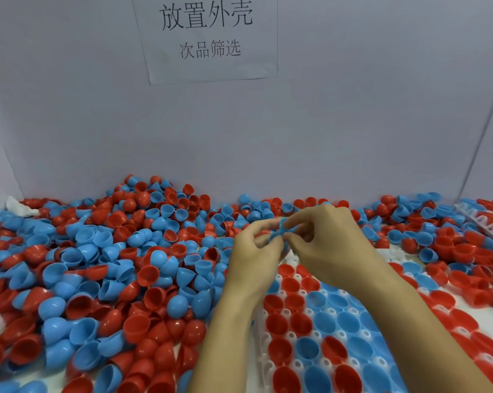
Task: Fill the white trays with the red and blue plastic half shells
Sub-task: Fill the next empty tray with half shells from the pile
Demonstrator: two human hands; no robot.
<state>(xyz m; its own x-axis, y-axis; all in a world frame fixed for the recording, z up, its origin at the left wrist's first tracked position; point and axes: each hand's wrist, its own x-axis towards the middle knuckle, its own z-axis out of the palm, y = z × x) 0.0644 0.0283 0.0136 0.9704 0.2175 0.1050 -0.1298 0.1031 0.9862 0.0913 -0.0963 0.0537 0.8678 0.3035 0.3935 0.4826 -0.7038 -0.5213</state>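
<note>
A: Start at your left. What is lying there?

B: A deep heap of loose shells [103, 268], red and blue mixed, some dome up and some cup up, spread right back to the grey partition [324, 123] with its paper sign [208, 38]. Several look nested one inside another.

A: And moving in, where are your hands?

B: Your left hand [256, 251] and right hand [324, 236] meet above the far end of the white tray [292, 334]. The fingers of both are curled and pinching the same blue shells [282, 229] between the fingertips. I judge you are pulling a nested pair apart, though whether it is one piece or two I cannot tell, because your fingers cover most of it.

A: How will those handle?

B: Thin moulded plastic, so probably very light, fairly stiff at the rim and smooth on the dome. I would take hold at the rim, thumb inside and finger outside; a squeeze on the dome is likely to slip or make it spring away.

A: And the tray itself?

B: Under your forearms, its pockets nearer you hold red and blue shells cup up; the white far end near your hands seems unfilled. To your far right more loose shells lie, and a second tray [483, 222] shows at the edge
</note>
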